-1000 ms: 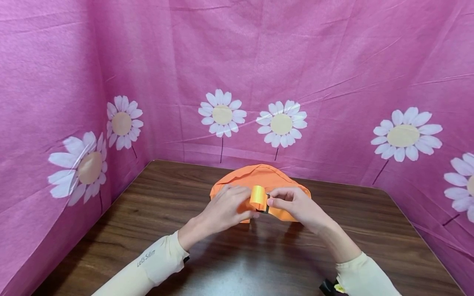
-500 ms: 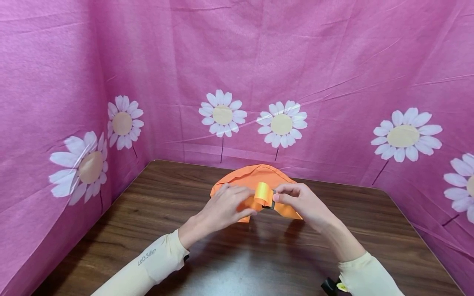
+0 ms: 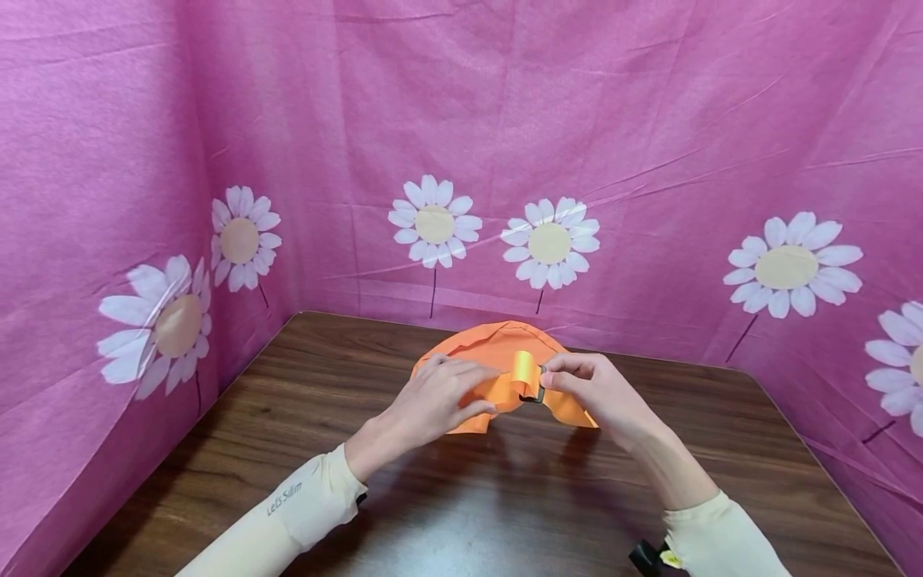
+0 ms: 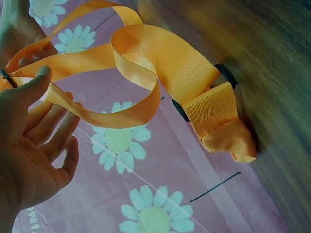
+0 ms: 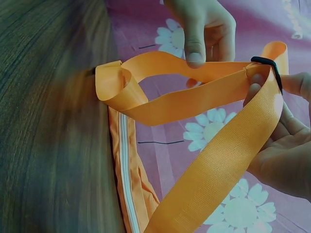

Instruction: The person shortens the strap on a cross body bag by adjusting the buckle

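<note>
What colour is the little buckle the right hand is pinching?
The buckle is black; it shows best in the right wrist view.

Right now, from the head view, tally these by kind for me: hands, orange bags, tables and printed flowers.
Hands: 2 (left hand, right hand)
Orange bag: 1
Table: 1
Printed flowers: 6, one cut off by the right edge
Total: 10

Your bag (image 3: pixel 481 346) sits on the table (image 3: pixel 346 361), near the middle of the table's far edge and well in from both far corners, the curtain (image 3: pixel 634 104) behind; before it, the strap's loop (image 3: pixel 523 369) stands between your left hand (image 3: pixel 436 403) and right hand (image 3: pixel 604 397), buckle (image 5: pixel 265 60) at its right
</note>
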A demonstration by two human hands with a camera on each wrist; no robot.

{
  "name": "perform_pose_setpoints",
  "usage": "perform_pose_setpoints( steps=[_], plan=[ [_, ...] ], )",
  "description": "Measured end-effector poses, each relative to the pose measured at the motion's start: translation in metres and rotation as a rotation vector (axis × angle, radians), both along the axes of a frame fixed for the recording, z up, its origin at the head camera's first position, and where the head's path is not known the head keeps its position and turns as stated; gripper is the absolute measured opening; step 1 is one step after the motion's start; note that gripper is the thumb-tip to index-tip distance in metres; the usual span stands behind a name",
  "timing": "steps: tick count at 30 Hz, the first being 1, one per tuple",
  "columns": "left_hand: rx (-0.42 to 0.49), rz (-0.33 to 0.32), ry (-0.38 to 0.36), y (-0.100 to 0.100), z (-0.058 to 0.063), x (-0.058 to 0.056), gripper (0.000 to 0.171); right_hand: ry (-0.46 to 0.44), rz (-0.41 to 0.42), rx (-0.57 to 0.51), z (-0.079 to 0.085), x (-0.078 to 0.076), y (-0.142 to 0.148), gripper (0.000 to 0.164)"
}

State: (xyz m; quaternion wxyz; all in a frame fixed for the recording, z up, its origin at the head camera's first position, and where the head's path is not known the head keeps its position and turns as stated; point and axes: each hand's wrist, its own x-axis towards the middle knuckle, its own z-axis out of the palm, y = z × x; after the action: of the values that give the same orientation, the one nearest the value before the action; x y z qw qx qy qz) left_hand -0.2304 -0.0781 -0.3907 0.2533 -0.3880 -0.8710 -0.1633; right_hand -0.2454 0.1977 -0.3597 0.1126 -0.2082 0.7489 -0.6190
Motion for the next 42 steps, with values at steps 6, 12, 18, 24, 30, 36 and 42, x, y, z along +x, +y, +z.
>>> perform_pose_setpoints(
  steps=[6, 12, 18, 24, 30, 36, 42],
  plan=[
    [-0.049, 0.042, 0.014, -0.003, -0.002, -0.002, 0.046, -0.005, 0.044, -0.129, 0.005, 0.0, 0.007, 0.008],
    [-0.052, 0.052, -0.006, -0.005, -0.001, -0.003, 0.045, -0.011, 0.06, -0.168, 0.011, 0.0, 0.014, 0.012],
    [-0.075, 0.08, 0.003, -0.009, 0.0, -0.006, 0.047, 0.007, 0.014, -0.301, 0.016, -0.001, 0.022, 0.019],
    [-0.078, 0.093, -0.029, -0.011, -0.001, -0.007, 0.047, 0.011, 0.013, -0.348, 0.016, -0.002, 0.027, 0.026],
    [-0.028, 0.065, -0.12, -0.008, -0.002, -0.006, 0.052, 0.024, 0.095, -0.339, 0.017, -0.001, 0.025, 0.024],
    [0.017, -0.026, -0.257, -0.004, -0.005, -0.008, 0.101, 0.09, 0.139, -0.434, 0.024, 0.003, 0.023, 0.027],
    [0.059, -0.172, -0.551, -0.013, -0.016, -0.025, 0.124, 0.156, 0.151, -0.661, 0.031, 0.003, 0.032, 0.034]
  ],
)
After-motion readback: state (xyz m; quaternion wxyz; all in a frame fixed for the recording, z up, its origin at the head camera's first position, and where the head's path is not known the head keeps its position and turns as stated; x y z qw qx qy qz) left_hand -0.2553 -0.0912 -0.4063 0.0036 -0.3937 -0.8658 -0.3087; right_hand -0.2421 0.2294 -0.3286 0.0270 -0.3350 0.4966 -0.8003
